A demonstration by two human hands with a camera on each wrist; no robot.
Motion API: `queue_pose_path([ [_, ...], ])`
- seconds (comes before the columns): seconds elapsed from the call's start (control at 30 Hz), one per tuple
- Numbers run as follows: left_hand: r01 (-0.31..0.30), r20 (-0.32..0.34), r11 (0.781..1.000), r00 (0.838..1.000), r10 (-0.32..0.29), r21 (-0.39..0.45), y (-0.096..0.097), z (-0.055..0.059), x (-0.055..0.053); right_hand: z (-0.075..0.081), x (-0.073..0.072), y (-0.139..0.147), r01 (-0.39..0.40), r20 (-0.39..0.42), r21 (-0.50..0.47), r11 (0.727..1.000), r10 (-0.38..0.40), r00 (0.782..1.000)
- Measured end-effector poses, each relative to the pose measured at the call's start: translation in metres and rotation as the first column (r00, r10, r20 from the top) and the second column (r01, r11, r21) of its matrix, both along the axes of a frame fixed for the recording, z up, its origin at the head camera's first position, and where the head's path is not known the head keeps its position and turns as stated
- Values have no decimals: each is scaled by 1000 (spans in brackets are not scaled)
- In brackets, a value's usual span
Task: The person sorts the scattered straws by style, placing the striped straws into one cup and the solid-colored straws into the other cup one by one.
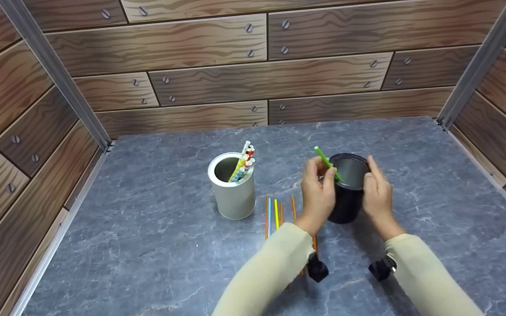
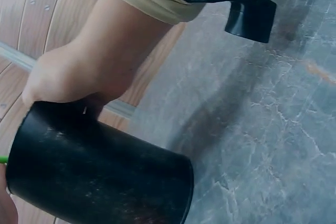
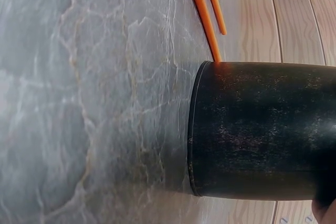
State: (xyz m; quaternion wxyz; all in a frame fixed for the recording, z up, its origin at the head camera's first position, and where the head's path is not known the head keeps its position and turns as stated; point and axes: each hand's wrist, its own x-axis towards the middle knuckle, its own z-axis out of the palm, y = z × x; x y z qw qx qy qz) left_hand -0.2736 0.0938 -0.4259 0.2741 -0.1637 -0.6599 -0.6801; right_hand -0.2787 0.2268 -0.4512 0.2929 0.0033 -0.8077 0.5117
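Observation:
A black cup (image 1: 345,206) stands between my two hands, its mouth facing up. My left hand (image 1: 318,193) grips its left side, fingers toward the back and thumb at the rim. A green straw (image 1: 323,158) slants out of the cup between that thumb and the fingers, its lower end hidden inside. My right hand (image 1: 377,193) holds the opposite side, index finger extended along the rim. In the left wrist view the right hand (image 2: 79,72) reaches over the dark cup wall (image 2: 105,166). The right wrist view shows the cup (image 3: 262,135) from the side.
A white cup (image 1: 236,202) with several patterned paper straws (image 1: 243,163) stands left of the hands. Orange, blue and yellow straws (image 1: 276,213) lie on the grey marbled table (image 1: 160,210), partly under the left forearm. Wood-patterned walls (image 1: 209,48) enclose the back and sides.

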Motion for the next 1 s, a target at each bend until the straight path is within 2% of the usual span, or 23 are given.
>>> queue_pose_path([
  [0.13, -10, -10, 1000, 1000, 9, -13, 1, 0, 1, 2, 1, 0, 4, -3, 5, 1000, -4, 1000],
  [0.4, -74, -42, 992, 997, 70, -104, 0, 0, 1, 2, 2, -1, -13, 21, 0, 1000, 13, 1000],
  [0.6, -93, -60, 985, 995, 85, -145, 1, -1, -1, 0, 3, -1, -11, 24, -2, 1000, 11, 1000],
  [0.9, -58, 51, 985, 996, 67, -161, 2, 3, -2, -1, 2, 0, -1, 32, 3, 1000, 1, 1000],
  [1.0, -45, 66, 985, 996, 57, -166, 0, 3, -3, -1, 2, -1, 0, 29, 1, 1000, 0, 1000],
])
